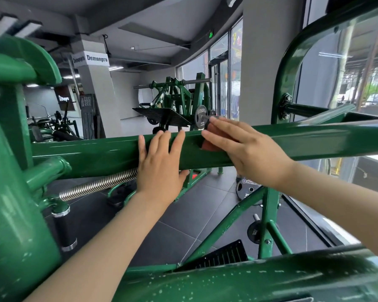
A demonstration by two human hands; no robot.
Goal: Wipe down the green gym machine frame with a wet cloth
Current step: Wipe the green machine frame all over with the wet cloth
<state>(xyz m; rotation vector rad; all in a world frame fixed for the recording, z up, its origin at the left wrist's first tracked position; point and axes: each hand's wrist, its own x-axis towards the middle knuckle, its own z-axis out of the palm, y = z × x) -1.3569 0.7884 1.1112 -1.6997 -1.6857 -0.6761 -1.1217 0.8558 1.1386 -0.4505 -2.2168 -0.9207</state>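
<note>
A thick green horizontal bar [314, 142] of the gym machine frame crosses the middle of the view. My left hand [159, 164] lies flat against its near face, fingers straight and reaching over the top edge. My right hand [242, 147] presses a small reddish-brown cloth [212, 142] onto the bar with straight fingers; most of the cloth is hidden under the palm. A second green tube [249, 280], speckled with water drops, runs along the bottom of the view.
A large green post [11, 203] stands at the left with a ribbed metal spring [98, 184] beside it. A curved green upright [290, 68] rises at the right by the windows. Black weight plates [248, 189] and diagonal green struts [223, 225] sit below.
</note>
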